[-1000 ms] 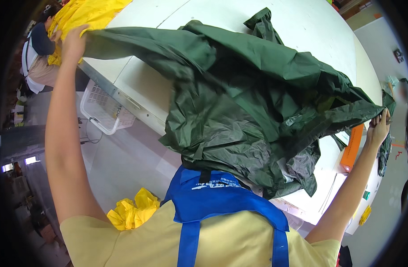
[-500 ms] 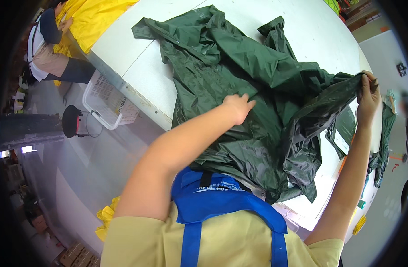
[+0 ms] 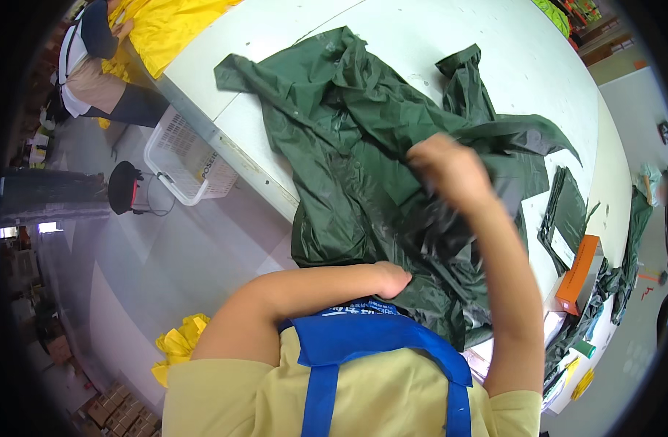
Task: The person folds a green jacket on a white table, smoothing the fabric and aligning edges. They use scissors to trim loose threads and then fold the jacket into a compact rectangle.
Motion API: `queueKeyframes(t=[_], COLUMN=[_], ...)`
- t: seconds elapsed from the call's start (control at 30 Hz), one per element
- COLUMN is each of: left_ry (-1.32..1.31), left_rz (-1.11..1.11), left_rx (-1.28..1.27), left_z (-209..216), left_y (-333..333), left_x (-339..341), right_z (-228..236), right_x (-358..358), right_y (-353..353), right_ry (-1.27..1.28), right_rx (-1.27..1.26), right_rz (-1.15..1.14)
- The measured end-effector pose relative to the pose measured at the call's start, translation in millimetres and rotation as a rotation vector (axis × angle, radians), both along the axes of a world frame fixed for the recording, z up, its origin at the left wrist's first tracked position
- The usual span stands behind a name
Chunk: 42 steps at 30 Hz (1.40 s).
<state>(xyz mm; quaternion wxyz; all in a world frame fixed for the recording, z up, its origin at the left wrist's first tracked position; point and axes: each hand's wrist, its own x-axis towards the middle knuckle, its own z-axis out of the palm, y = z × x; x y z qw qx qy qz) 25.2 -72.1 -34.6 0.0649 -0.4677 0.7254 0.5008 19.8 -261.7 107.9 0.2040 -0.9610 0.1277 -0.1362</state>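
A dark green, thin, shiny garment (image 3: 319, 164), like a raincoat, lies crumpled on the white table (image 3: 275, 40). One sleeve points to the far left, another part sticks up at the far right. Close to my body, my left hand (image 3: 392, 280) is closed on the garment's near edge, its fingertips partly hidden in the folds. My right hand (image 3: 452, 171) is over the middle of the garment with its fingers bent. Motion blur hides whether cloth is between them.
Right of the garment lie a flat dark green packet (image 3: 567, 211) and an orange box (image 3: 578, 273). More green cloth (image 3: 631, 240) hangs at the right edge. A white plastic basket (image 3: 192, 186) stands left of the table. At the far left a person (image 3: 93, 65) handles yellow cloth (image 3: 162, 29).
My right hand has let go of the garment's raised right edge and moved left to its middle; that edge has dropped. My left hand has moved down toward my body and closed.
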Motion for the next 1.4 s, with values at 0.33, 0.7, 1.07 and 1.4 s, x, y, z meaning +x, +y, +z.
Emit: queueKeyframes(t=[0.33, 0.7, 1.07, 1.4], left_ry=[-0.395, -0.651, -0.561, -0.284], left_rz=[1.128, 1.187, 1.192, 1.216], left_rx=[-0.793, -0.285, -0.465, -0.804], left_z=[31, 8, -20, 8], left_y=[-53, -60, -63, -69], left_x=[231, 249, 257, 286], right_z=[-164, -160, -162, -160], right_x=[-29, -29, -30, -28], right_y=[54, 51, 50, 50], right_ry=[0.27, 0.261, 0.261, 0.285], right_rx=[0.428, 0.514, 0.516, 0.562], right_rz=[-0.066, -0.109, -0.12, -0.099])
